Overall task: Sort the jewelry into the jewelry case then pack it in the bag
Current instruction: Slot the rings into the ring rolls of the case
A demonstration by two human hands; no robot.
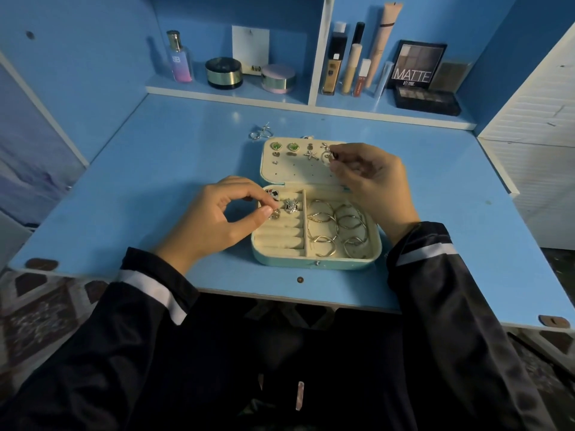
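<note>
Pinching a small ring (274,214) between thumb and forefinger, the left hand (217,219) rested at the far left corner of the open jewelry case (314,261), its other fingers curled. The ring sat at the padded ring rolls (280,234), just beside a chunky silver ring (292,206) already tucked in. The right hand (370,178) reached over the case's lid (295,174), which lay flat on the far side of the base, and its fingertips gripped what looked like a silver earring (327,156) at the lid's far right corner; the piece was too small to make out clearly. Two green studs (275,146) and a starfish stud (311,155) were pinned along the lid's far edge. Silver bangles (339,227) lay heaped in the base's right compartment. The case stood in the middle of the blue desk (155,181), close to its near edge. A few loose silver pieces (259,133) lay on the surface just beyond the lid's far left corner. Along the desk's far edge, a shelf (224,90) held a perfume bottle (180,57) and a makeup palette (417,65).
</note>
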